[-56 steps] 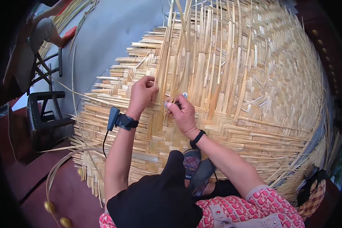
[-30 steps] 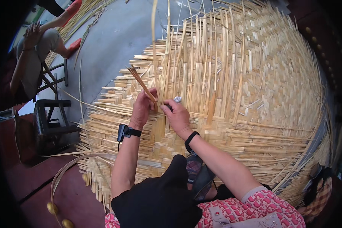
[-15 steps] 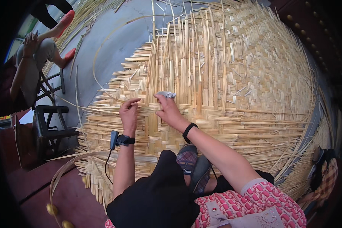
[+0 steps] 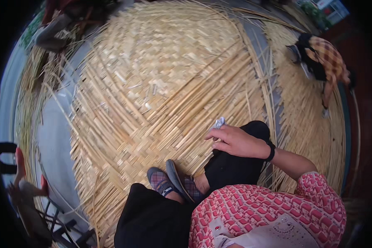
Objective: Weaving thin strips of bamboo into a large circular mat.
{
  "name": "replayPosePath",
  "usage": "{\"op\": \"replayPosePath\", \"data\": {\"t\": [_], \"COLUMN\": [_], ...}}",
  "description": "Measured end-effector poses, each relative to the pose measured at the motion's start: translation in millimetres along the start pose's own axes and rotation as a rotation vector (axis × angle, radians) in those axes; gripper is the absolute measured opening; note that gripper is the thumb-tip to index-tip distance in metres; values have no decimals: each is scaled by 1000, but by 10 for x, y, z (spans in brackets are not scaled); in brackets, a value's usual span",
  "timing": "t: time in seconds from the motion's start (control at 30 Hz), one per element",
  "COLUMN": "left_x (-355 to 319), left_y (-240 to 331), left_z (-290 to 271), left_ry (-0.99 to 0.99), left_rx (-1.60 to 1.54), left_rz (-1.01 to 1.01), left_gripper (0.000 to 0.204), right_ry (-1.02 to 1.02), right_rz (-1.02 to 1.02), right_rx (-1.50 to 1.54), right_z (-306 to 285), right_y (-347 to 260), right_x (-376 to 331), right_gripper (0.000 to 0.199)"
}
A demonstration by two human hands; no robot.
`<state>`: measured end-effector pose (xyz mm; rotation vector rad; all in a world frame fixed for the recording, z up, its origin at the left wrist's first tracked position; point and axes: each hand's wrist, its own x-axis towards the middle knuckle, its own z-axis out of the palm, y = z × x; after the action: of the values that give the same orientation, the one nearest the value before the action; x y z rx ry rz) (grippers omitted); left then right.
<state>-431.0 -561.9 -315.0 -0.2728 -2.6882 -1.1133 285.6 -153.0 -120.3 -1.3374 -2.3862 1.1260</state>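
Observation:
My right hand (image 4: 242,141) hovers over the near right part of a large woven mat (image 4: 161,99) of pale split strips, close to my bent knee. Its fingers are loosely bent, with thumb and forefinger apart and nothing between them. A whitish scrap of cloth or wrapping (image 4: 220,122) sits on one of its fingers. A dark band circles that wrist. My left hand is out of view. Under my plaid shoes (image 4: 164,184) lies the near part of the mat, with long loose strips running slantwise across the weave beyond.
At the right, a person in a checked top (image 4: 326,53) bends over another woven mat (image 4: 301,124). Another person (image 4: 27,190) sits at the lower left beside a dark stool (image 4: 66,231). Long loose strips (image 4: 33,87) lie along the left. A further person (image 4: 56,31) is at the upper left.
My view has swung to the right across the mat. My left hand has gone out of the picture. My right hand has drawn back from the weave towards my knee.

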Motion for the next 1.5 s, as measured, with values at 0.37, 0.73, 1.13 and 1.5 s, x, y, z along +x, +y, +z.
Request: {"op": "replayPosePath", "data": {"t": [0.37,0.73,1.13,1.5], "left_x": [-954,-1812,-4245,-4537], "left_y": [3141,5628,6107,6115], "left_z": [1203,1275,467,397], "left_ry": [-270,-1094,-2363,-2794], "left_rx": [-428,-785,-68,-734], "left_rz": [7,580,1006,-231], "left_gripper": [34,36,28,49], "right_ry": [1146,1031,1011,205], "right_rz": [862,1141,763,-124], "right_rx": [-29,-107,1165,119], "right_z": [571,1152,272,816], "right_y": [2163,2662,1730,57], "right_x": [-3219,-3158,-3033,-1985], "right_gripper": [21,13,22,44]}}
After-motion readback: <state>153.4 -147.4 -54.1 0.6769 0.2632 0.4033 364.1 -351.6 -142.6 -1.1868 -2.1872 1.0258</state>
